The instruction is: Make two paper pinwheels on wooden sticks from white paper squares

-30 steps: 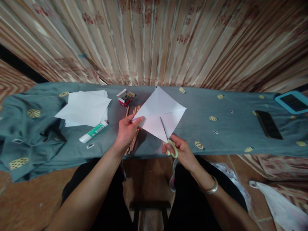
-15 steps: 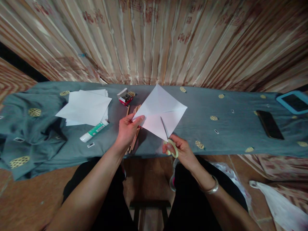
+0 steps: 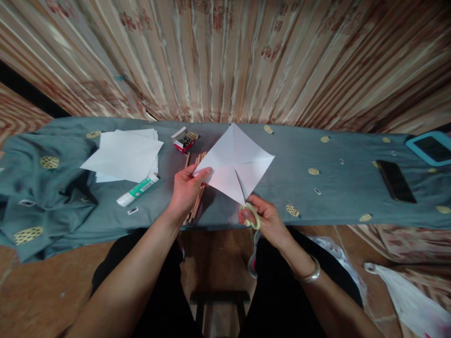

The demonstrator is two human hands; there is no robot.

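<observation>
At the near edge of the cloth-covered table (image 3: 334, 188), both hands work one folded white sheet (image 3: 236, 162). Left hand (image 3: 186, 190) — thumb on top, fingers curled beneath — pinches the sheet's left corner and holds it lifted above the cloth. Right hand (image 3: 266, 218) is closed through the pale yellow loops of the scissors (image 3: 248, 206); the blades angle up into the sheet's lower edge, slightly parted, with paper between them. A metal bangle (image 3: 310, 274) sits on the right wrist.

Under the left hand lies a bundle of wooden sticks (image 3: 197, 188), partly hidden by palm and paper. A small red box (image 3: 183, 142) sits just beyond the sticks. Further left — a loose stack of white paper (image 3: 123, 155), with a glue tube (image 3: 137, 190) at its near corner. Open cloth runs to the right of the sheet as far as a dark phone (image 3: 394, 180) and a blue-framed tablet (image 3: 430, 148) by the far right edge. Striped curtain (image 3: 229, 56) closes off the back.
</observation>
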